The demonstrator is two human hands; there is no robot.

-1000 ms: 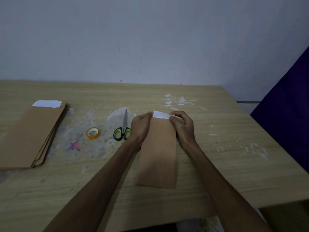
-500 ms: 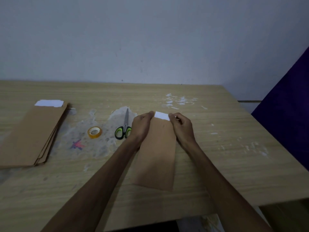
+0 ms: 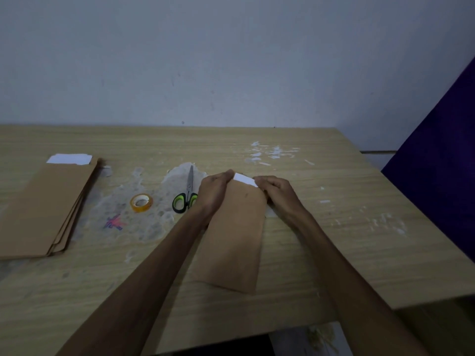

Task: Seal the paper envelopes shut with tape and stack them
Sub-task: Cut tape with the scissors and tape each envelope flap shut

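- A brown envelope [image 3: 235, 237] lay flat on the wooden table [image 3: 334, 227], just right of the scissors [image 3: 186, 194], with its long axis running from the near table edge away toward the wall and leaning slightly to the right.
- Its far end, a white flap [image 3: 244, 179], sat between the two hands; that end was where the coming fold or taping would have to happen.
- The left hand [image 3: 216, 194] gripped the far left corner, fingers curled over the paper edge, and lay nearest the scissors.
- The right hand [image 3: 276, 192] pinched the flap's right end with curled fingers; whether the thumb sat under the paper could not be told.
- Both hands stood about equally close to the flap, but the left was far nearer the tape roll [image 3: 141, 202], which lay just left of the scissors and touched neither them nor the envelope.
- A stack of envelopes [image 3: 43, 211] with a white flap on top sat well left of the scissors, beyond the tape.
- Against the frame a second before, the envelope's near end had swung a little to the right and slid toward the person, the hands had edged nearer the flap's middle, and less white showed between them.
- No tape appeared on the flap, so sealing looked not yet begun.
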